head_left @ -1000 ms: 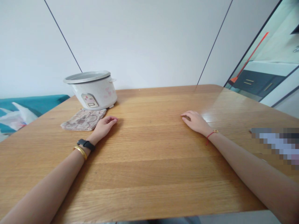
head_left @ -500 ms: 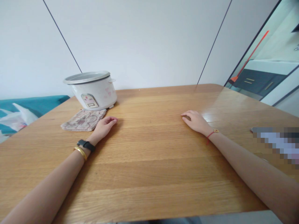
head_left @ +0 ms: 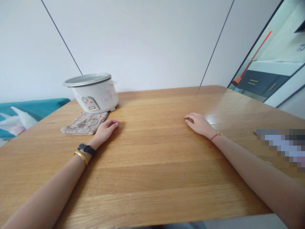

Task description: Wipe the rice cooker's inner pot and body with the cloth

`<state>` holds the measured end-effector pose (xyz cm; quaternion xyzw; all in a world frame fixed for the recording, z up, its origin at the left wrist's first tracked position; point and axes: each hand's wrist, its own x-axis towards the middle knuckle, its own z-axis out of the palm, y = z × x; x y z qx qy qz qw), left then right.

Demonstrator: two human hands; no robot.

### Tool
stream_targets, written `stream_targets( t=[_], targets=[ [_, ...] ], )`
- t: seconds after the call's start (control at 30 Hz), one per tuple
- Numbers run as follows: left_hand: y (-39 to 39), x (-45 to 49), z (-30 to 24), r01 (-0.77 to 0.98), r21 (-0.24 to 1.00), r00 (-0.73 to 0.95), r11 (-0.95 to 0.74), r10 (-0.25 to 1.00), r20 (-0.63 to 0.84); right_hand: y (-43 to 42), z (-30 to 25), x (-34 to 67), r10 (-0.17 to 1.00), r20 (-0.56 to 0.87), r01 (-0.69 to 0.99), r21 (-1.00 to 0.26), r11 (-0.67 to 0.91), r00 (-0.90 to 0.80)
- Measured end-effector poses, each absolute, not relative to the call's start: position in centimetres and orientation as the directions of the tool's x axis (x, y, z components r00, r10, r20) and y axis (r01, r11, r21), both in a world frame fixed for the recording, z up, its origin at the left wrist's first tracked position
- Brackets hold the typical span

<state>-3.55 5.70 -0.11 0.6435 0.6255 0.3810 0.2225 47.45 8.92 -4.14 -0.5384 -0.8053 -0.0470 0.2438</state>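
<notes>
on the wooden table (head_left: 147, 178), the left hand (head_left: 105, 132) and right hand (head_left: 199, 124) lie palm-down, loosely open and holding nothing. the left fingertips (head_left: 115, 123) sit just beside a patterned cloth mat (head_left: 84, 124), with a white rice cooker (head_left: 94, 93) just behind it.

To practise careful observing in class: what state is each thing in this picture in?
Left hand, palm down on the wooden table, empty, beside the cloth
Right hand, palm down, empty
Rice cooker, upright, grey lid on
Patterned cloth, lying flat in front of the rice cooker
Black wristband, on the left wrist
Red string bracelet, on the right wrist
</notes>
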Motion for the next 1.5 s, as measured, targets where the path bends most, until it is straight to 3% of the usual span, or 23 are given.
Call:
stream_targets(
  t=[1.5],
  targets=[
    [5.61,-3.54,0.00,0.650,0.751,-0.086,-0.114,0.971,0.222,8.80,-3.94,47.24,0.856,0.427,0.894,-0.197,0.403,-0.292]
  ],
)
